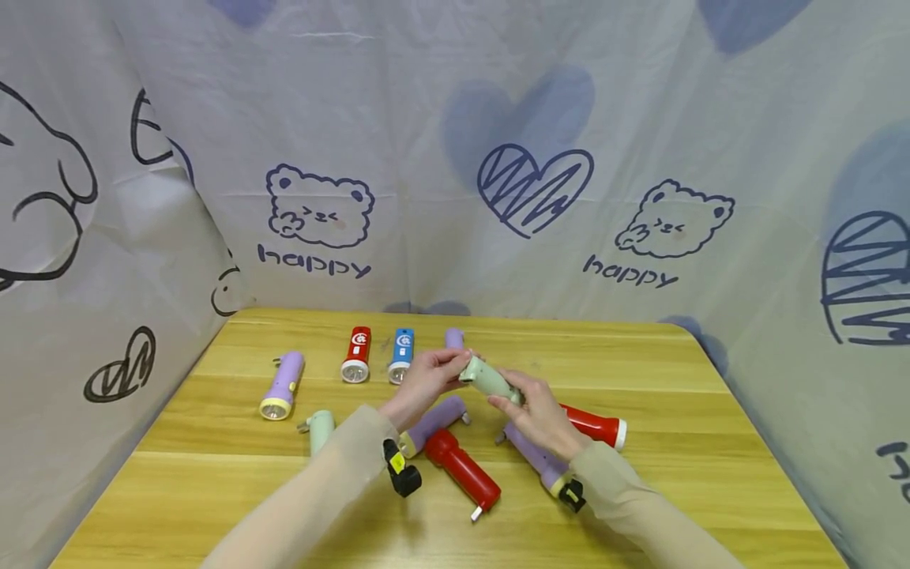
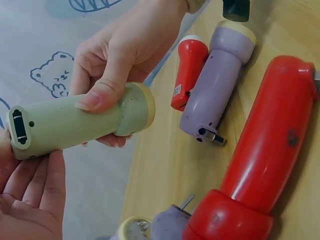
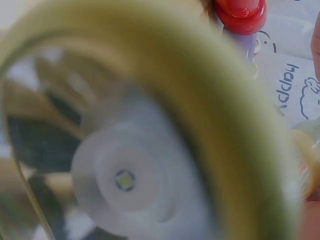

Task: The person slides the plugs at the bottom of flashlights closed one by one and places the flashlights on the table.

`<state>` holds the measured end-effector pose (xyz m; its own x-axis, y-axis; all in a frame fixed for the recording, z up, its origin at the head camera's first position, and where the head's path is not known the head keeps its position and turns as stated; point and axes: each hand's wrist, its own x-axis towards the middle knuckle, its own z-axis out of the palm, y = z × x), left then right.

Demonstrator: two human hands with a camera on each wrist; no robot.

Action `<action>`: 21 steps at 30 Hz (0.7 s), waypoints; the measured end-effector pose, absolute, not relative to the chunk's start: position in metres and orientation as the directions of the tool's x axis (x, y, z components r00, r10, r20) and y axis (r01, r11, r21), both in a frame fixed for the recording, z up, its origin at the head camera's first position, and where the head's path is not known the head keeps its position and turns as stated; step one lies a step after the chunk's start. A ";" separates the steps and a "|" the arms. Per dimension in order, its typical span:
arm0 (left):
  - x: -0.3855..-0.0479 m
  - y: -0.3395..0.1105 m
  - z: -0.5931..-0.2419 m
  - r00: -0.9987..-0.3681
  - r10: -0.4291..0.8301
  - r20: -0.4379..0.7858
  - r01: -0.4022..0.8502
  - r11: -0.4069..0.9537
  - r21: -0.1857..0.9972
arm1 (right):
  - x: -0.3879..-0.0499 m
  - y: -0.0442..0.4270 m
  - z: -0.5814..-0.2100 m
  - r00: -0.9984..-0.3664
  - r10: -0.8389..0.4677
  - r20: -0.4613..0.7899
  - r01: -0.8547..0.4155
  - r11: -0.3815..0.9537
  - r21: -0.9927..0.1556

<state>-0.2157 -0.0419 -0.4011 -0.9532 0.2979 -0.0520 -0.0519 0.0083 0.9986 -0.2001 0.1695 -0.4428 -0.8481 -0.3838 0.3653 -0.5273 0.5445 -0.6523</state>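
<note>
A pale green flashlight (image 1: 489,378) with a yellow head rim is held up above the table between both hands. My left hand (image 1: 429,375) holds its tail end, where a dark slot (image 2: 19,126) shows in the left wrist view. Around the body near the head, my right hand (image 1: 536,411) grips with thumb on top. Beneath the hands lie a purple flashlight (image 1: 437,420), a red flashlight (image 1: 465,472) with its switch or crank tab out, and another purple flashlight (image 1: 533,457). A blurred yellow-rimmed lens (image 3: 125,180) fills much of the right wrist view.
Another red flashlight (image 1: 597,427) lies right of the right hand. At the left are a purple flashlight (image 1: 287,385) and a second green one (image 1: 321,429), partly behind the left sleeve. Farther back lie a small red flashlight (image 1: 358,352), a blue one (image 1: 402,352) and a purple one (image 1: 454,338).
</note>
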 end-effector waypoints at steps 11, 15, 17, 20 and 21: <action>-0.219 -0.042 -0.395 -0.952 0.305 -0.024 -0.006 0.061 0.998 | -0.201 0.171 -0.438 -0.855 -0.398 0.334 -0.513 0.545 -0.663; -0.220 -0.043 -0.394 -0.941 0.338 -0.030 -0.010 0.061 0.998 | -0.201 0.173 -0.436 -0.850 -0.405 0.338 -0.522 0.554 -0.648; -0.220 -0.044 -0.393 -0.936 0.351 -0.026 0.001 0.075 0.997 | -0.202 0.174 -0.436 -0.843 -0.413 0.344 -0.532 0.553 -0.641; -0.219 -0.046 -0.393 -0.926 0.377 -0.020 0.017 0.094 0.995 | -0.202 0.175 -0.437 -0.839 -0.423 0.342 -0.538 0.551 -0.638; -0.219 -0.047 -0.394 -0.923 0.383 -0.014 0.026 0.099 0.995 | -0.203 0.175 -0.438 -0.837 -0.428 0.341 -0.541 0.551 -0.635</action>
